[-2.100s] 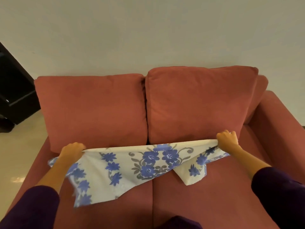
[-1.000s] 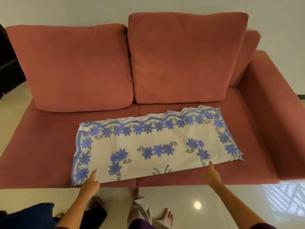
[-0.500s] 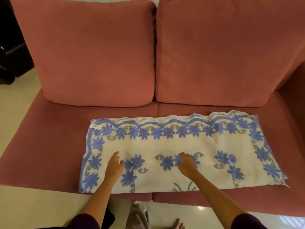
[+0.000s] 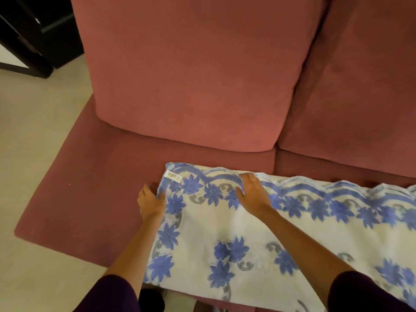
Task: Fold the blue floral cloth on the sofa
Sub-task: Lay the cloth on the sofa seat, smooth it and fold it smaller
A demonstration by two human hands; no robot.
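Left hand (image 4: 150, 203) now at cloth (image 4: 225, 224) edge

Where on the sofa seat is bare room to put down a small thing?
The widest bare patch is the seat left of the cloth, in front of the back cushion. A narrow strip runs between cloth and cushions. Crowded: the cloth's left end, where the left hand and right hand are.

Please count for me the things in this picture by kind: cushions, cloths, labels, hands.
Back cushions: 2
Blue floral cloth: 1
White label on the cloth: 1
Hands: 2, left hand and right hand
Total: 6
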